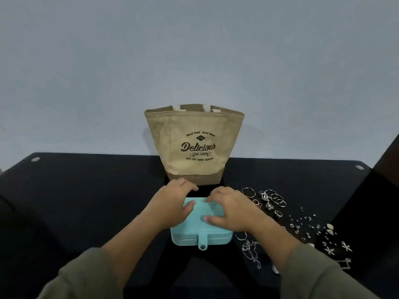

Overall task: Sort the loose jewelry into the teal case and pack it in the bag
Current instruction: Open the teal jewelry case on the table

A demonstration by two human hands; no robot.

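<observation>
I hold the closed teal case (pixel 194 236) at lower centre of the frame, my left hand (pixel 172 200) with fingers (pixel 187 186) curled over its far corner, my right hand (pixel 230 211) with bent fingers (pixel 211 198) pressing its lid, probably steadying it on the worktop (pixel 86 201) to unclasp it for the loose jewelry (pixel 278 203) at lower right.

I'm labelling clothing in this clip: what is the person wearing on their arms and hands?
Loose olive-green long sleeves: the left sleeve and right sleeve end partway up the forearms. The left hand and right hand are bare; no gloves, rings or watch show.
</observation>
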